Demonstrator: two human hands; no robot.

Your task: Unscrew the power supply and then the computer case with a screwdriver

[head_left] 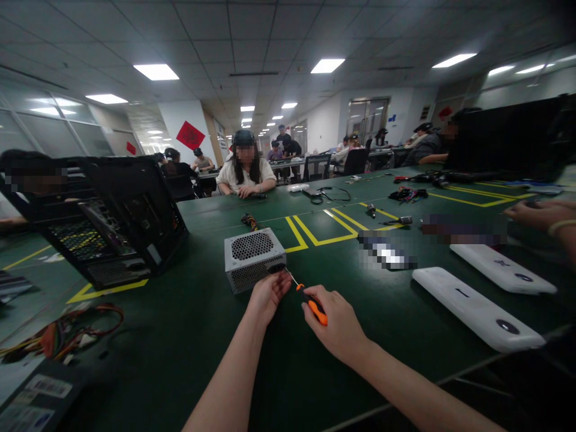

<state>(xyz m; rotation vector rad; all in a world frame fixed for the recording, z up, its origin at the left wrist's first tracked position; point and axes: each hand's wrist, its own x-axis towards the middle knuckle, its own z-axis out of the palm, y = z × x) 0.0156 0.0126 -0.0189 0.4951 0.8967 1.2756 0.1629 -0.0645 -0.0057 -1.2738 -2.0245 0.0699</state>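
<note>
- Screwdriver, orange and black, is sitting in your right hand — your fingers are wrapping its handle.
- Its shaft is pointing toward the right corner of the grey vented box, which is standing on the green table ahead of you.
- Your left hand is cupping near that corner — whether it is pinching anything, I cannot tell.
- Black computer case is standing left of the box.

Both arms reach fwd, bare from hands down to pic's bottom edge. L forearm slants up & rightward; R forearm comes in from lower R, angled up-left. L hand slightly farther out, palm turned inward, fingers bent. R hand near it but apart, back up, fingers & thumb curled in a grip.
</note>
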